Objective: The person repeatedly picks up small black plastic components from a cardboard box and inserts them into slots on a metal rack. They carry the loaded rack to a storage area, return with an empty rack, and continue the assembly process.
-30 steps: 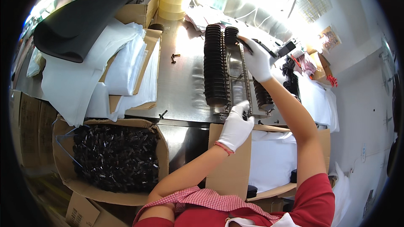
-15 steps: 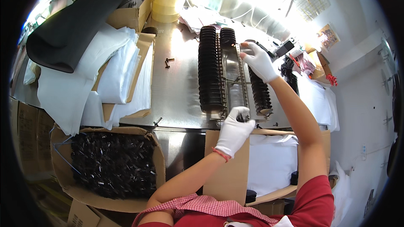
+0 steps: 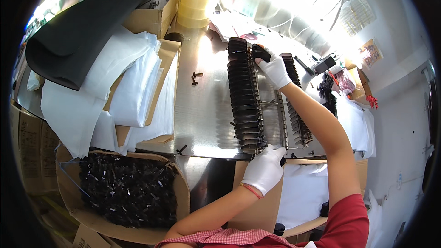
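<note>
Two long rows of black oval discs stand on edge in a metal rack, the left row (image 3: pixel 245 96) and the right row (image 3: pixel 298 115). Between them, at the far end, sits a short stack of similar discs (image 3: pixel 262 54). My right hand (image 3: pixel 275 71), in a white glove, has its thumb and fingers closed on this short stack. At the rack's near end is my gloved left hand (image 3: pixel 264 171), its fingers curled around a small black part (image 3: pixel 282 161), mostly hidden by the glove.
Small black clips (image 3: pixel 195 79) lie on the metal table (image 3: pixel 197 115). A carton (image 3: pixel 183 188) full of black clips stands at the near left. White plastic sheets (image 3: pixel 138 87) are piled left. An open carton (image 3: pixel 257 202) sits near right; tape rolls (image 3: pixel 195 7) stand at the back.
My right hand has moved left from the rack's right rail and closed on the short disc stack. My left hand has come nearer me. The whole view has shifted slightly.
</note>
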Action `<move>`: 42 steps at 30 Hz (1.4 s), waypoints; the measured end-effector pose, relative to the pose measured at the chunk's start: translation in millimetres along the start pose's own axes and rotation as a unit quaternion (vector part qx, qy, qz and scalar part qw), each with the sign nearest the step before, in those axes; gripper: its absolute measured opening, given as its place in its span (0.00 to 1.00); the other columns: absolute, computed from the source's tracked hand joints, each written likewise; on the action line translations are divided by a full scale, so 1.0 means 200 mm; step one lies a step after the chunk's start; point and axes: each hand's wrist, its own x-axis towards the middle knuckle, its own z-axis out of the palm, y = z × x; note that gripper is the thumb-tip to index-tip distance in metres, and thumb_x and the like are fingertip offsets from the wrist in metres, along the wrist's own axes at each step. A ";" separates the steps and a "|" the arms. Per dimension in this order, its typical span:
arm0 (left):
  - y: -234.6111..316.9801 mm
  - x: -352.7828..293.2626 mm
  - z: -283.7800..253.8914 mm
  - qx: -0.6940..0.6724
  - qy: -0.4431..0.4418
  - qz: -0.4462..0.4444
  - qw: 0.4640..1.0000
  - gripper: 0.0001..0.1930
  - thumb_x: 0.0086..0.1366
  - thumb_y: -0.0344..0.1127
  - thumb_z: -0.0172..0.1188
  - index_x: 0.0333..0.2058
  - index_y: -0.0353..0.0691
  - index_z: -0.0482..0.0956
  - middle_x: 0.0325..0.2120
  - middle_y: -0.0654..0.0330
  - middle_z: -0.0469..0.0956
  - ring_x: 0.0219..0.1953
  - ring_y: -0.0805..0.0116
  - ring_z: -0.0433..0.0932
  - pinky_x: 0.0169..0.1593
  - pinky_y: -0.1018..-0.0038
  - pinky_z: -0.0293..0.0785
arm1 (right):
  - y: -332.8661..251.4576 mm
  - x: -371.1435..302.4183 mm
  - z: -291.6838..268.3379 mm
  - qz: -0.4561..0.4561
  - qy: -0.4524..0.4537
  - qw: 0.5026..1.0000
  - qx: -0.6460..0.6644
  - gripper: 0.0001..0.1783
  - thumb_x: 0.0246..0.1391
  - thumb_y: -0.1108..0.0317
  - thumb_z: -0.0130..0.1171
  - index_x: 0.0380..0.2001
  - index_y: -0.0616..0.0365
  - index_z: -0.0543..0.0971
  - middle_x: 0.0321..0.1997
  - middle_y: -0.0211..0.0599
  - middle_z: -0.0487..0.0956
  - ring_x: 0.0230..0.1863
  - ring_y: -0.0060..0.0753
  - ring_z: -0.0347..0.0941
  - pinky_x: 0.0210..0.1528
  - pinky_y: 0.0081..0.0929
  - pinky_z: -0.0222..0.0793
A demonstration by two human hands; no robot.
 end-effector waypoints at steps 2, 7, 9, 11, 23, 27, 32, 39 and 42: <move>-0.01 -0.01 -0.01 0.001 0.010 -0.002 1.000 0.20 0.57 0.23 0.55 0.49 0.40 0.81 0.44 0.49 0.78 0.44 0.48 0.80 0.50 0.62 0.77 | -0.09 -0.05 0.08 -0.068 0.045 0.988 -0.133 0.27 0.56 0.77 0.62 0.60 0.61 0.74 0.42 0.50 0.83 0.39 0.35 0.81 0.47 0.30 0.76; 0.03 -0.02 -0.01 -0.008 -0.017 -0.018 1.000 0.20 0.57 0.23 0.56 0.49 0.39 0.80 0.46 0.46 0.77 0.45 0.47 0.80 0.52 0.62 0.77 | 0.00 -0.05 0.06 -0.251 0.001 0.908 -0.335 0.28 0.52 0.79 0.52 0.60 0.63 0.71 0.52 0.56 0.78 0.51 0.53 0.76 0.56 0.40 0.70; 0.03 -0.03 -0.02 -0.014 -0.022 0.006 1.000 0.20 0.57 0.24 0.57 0.50 0.38 0.80 0.47 0.45 0.77 0.46 0.46 0.79 0.53 0.63 0.76 | -0.04 0.05 0.04 -0.185 -0.030 0.732 -0.656 0.28 0.51 0.78 0.52 0.59 0.62 0.72 0.52 0.56 0.78 0.50 0.53 0.76 0.56 0.40 0.70; 0.00 -0.04 0.06 -0.050 -0.031 0.055 0.997 0.20 0.58 0.27 0.61 0.52 0.37 0.79 0.48 0.43 0.77 0.48 0.46 0.79 0.55 0.64 0.75 | 0.01 0.06 -0.15 -0.182 0.063 0.868 -0.458 0.24 0.54 0.76 0.53 0.56 0.54 0.76 0.45 0.54 0.81 0.47 0.50 0.78 0.51 0.39 0.72; 0.22 -0.16 0.15 -0.700 0.030 -0.097 0.707 0.29 0.76 0.52 0.45 0.72 0.58 0.52 0.59 0.63 0.66 0.59 0.67 0.68 0.62 0.64 0.68 | -0.71 -1.42 -0.31 -0.025 0.008 1.000 0.016 0.13 0.55 0.75 0.56 0.44 0.62 0.73 0.49 0.42 0.76 0.49 0.34 0.73 0.56 0.30 0.68; 0.23 -0.29 0.35 -0.765 -0.030 -0.126 0.631 0.27 0.77 0.45 0.44 0.71 0.53 0.54 0.55 0.62 0.70 0.57 0.64 0.70 0.64 0.65 0.65 | -0.75 -1.74 -0.45 -0.118 0.036 0.970 -0.212 0.30 0.52 0.47 0.68 0.44 0.61 0.72 0.52 0.47 0.75 0.51 0.54 0.72 0.57 0.43 0.67; 0.24 -0.48 0.55 -0.541 -0.171 -0.105 0.817 0.30 0.73 0.40 0.47 0.70 0.38 0.54 0.61 0.55 0.65 0.63 0.63 0.65 0.67 0.63 0.60 | -0.75 -2.10 -0.69 0.114 -0.024 0.963 -0.244 0.30 0.43 0.58 0.72 0.49 0.57 0.75 0.41 0.43 0.81 0.40 0.49 0.80 0.44 0.40 0.77; 0.24 -0.56 0.62 -0.259 -0.325 -0.051 0.908 0.39 0.69 0.38 0.56 0.73 0.41 0.48 0.73 0.53 0.49 0.75 0.59 0.45 0.74 0.61 0.40 | -0.37 -2.54 -1.14 0.129 -0.018 0.953 -0.274 0.23 0.48 0.71 0.66 0.49 0.52 0.76 0.47 0.42 0.80 0.48 0.47 0.79 0.53 0.36 0.75; 0.40 -0.54 0.56 -0.275 -0.362 -0.043 0.890 0.29 0.68 0.32 0.55 0.66 0.37 0.62 0.65 0.51 0.64 0.68 0.58 0.61 0.70 0.61 0.54 | -0.25 -2.69 -1.46 0.287 -0.034 0.909 -0.302 0.23 0.45 0.79 0.59 0.47 0.51 0.75 0.46 0.41 0.79 0.48 0.49 0.78 0.51 0.39 0.74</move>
